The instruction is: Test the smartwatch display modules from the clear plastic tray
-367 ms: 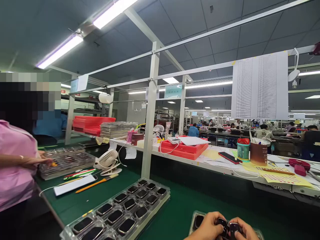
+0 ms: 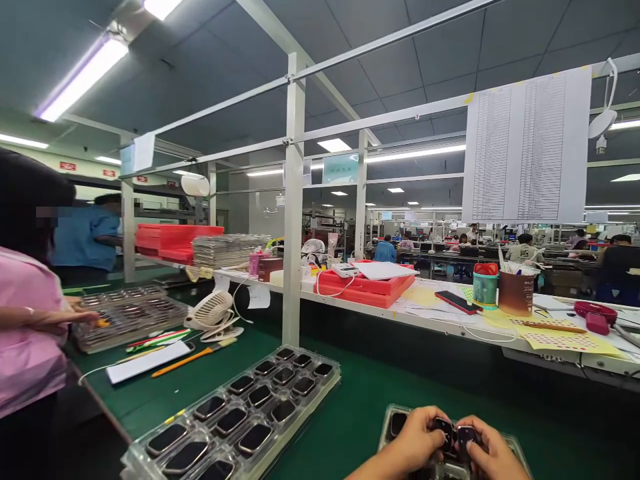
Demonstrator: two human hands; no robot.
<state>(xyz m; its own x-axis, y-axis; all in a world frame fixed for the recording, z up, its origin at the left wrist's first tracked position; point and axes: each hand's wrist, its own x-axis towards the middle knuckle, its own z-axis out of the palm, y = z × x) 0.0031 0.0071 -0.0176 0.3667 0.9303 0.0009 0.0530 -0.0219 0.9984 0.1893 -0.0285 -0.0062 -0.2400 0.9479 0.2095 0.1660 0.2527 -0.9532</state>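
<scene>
My left hand (image 2: 419, 437) is closed on a dark watch case (image 2: 443, 433), its thumb pressed on the face. Close beside it, my right hand (image 2: 487, 448) grips a second dark watch case (image 2: 467, 438) between thumb and fingers. Both watches are held above a clear plastic tray (image 2: 390, 419) at the lower right. Another watch (image 2: 399, 423) sits in that tray's far left pocket; my hands hide much of the rest. To the left, a larger clear tray (image 2: 313, 397) carries rows of dark-faced watches (image 2: 259, 396) on the green bench.
A brush (image 2: 193, 357), a white slab (image 2: 147, 363) and a small fan (image 2: 213, 313) lie left. A person in pink (image 2: 33, 320) works over stacked trays (image 2: 135, 313). The raised shelf ahead holds red trays (image 2: 357, 287), a phone (image 2: 457, 302) and a brown cup (image 2: 516, 293).
My view has tilted slightly down and turned a little, so the shelf and trays sit higher in the picture. Both hands still hold the watches close together.
</scene>
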